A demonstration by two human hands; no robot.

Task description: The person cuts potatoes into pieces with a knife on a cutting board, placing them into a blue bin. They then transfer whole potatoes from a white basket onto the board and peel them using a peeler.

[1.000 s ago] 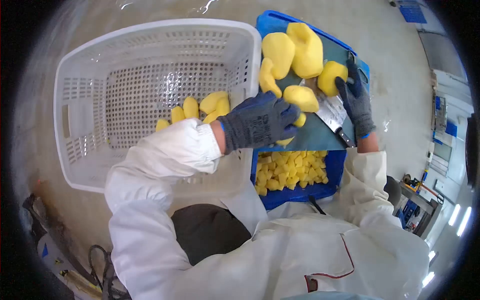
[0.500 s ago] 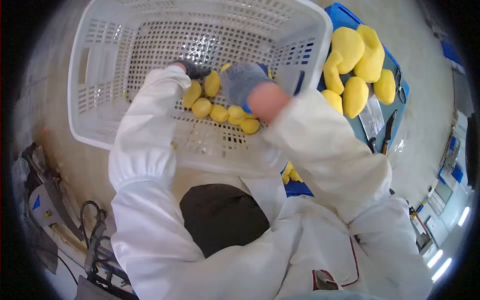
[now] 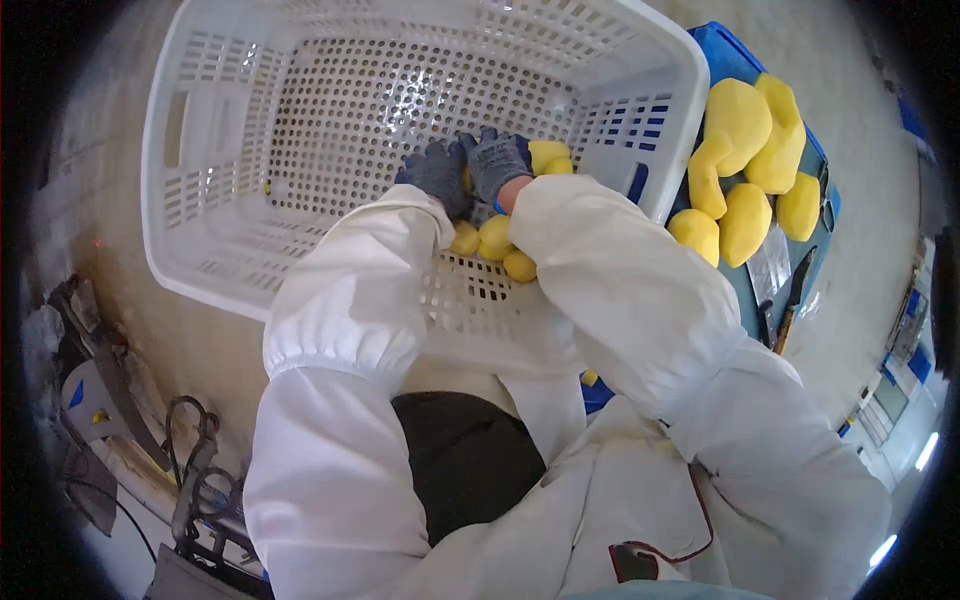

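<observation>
Both my hands, in grey gloves, reach down inside a white perforated plastic basket (image 3: 215, 245). My left hand (image 3: 436, 178) is low with its fingers apart, beside a row of yellow peeled potatoes (image 3: 494, 234). Close against it, my right hand (image 3: 495, 165) lies with fingers spread and slightly bent. A sliver of yellow potato shows between the hands. More peeled potatoes (image 3: 548, 157) lie just right of my right hand. Whatever is under the palms is hidden.
Right of the basket, larger peeled potatoes (image 3: 746, 224) lie on a blue tray (image 3: 722, 50). A wide metal blade (image 3: 770, 262), a knife (image 3: 797, 295) and scissors (image 3: 826, 205) lie there too. Tubing and a dark metal frame (image 3: 190, 500) stand at lower left.
My right hand has moved up and left, beside my left hand, which has shifted right and down. The potatoes that lay by my left hand are now mostly covered. The basket appears further right.
</observation>
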